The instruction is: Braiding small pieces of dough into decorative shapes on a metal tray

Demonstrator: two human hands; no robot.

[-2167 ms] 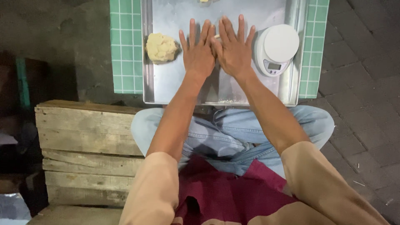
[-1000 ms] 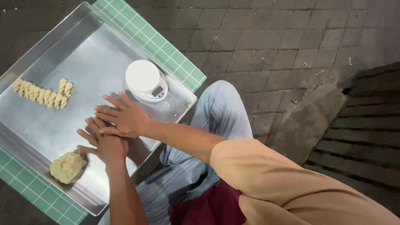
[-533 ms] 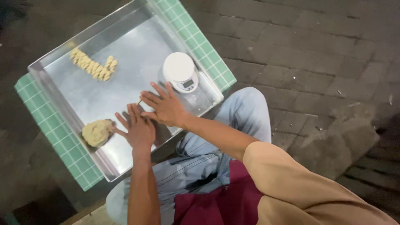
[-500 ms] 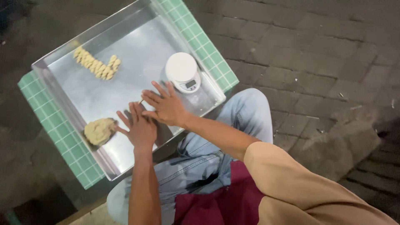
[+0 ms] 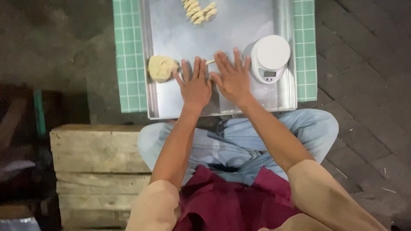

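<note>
Both of my hands lie flat, palms down, side by side on a steel tray (image 5: pixel 239 30). My left hand (image 5: pixel 195 83) has its fingers spread and rests just right of a pale yellow lump of dough (image 5: pixel 161 67). Beside it, my right hand (image 5: pixel 232 78) presses on a thin dough strip (image 5: pixel 210 62) whose end pokes out between the two hands. A white round kitchen scale (image 5: pixel 269 57) stands on the tray just right of my right hand. Several small shaped dough pieces (image 5: pixel 198 10) lie at the tray's far edge.
The tray sits on a green checked cloth (image 5: pixel 128 55) over a low stand above a dark paved floor. A rough wooden crate (image 5: pixel 98 167) stands at my left side. I sit in blue jeans with a maroon apron.
The view has swung round from a slanted look to a straight one over the tray. My hands stay flat together on the tray by the scale, over the dough strip.
</note>
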